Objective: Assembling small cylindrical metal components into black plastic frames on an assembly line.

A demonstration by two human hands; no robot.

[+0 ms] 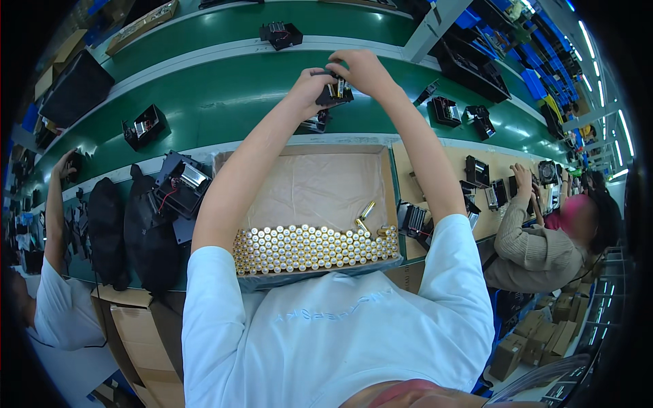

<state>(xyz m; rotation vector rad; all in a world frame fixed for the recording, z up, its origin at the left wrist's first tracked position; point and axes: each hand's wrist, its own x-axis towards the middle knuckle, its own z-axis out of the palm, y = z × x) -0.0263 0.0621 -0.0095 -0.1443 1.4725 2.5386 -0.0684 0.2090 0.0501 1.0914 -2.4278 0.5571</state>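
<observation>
Above the green conveyor, my left hand grips a black plastic battery housing with gold-and-black cylindrical batteries showing inside. My right hand bends over the same housing from the right, its fingers curled together at the top edge. Whatever those fingertips hold is hidden. Close below the housing sits another black housing on the conveyor. Nearer to me lies a shallow cardboard tray, lined with brown paper. Batteries stand upright in packed rows along its near side, and several loose ones lie at its right.
More black housings sit on the conveyor. Left of the tray are an open black housing with wires and black bags. Co-workers' hands are at both sides. A metal post rises at the far right.
</observation>
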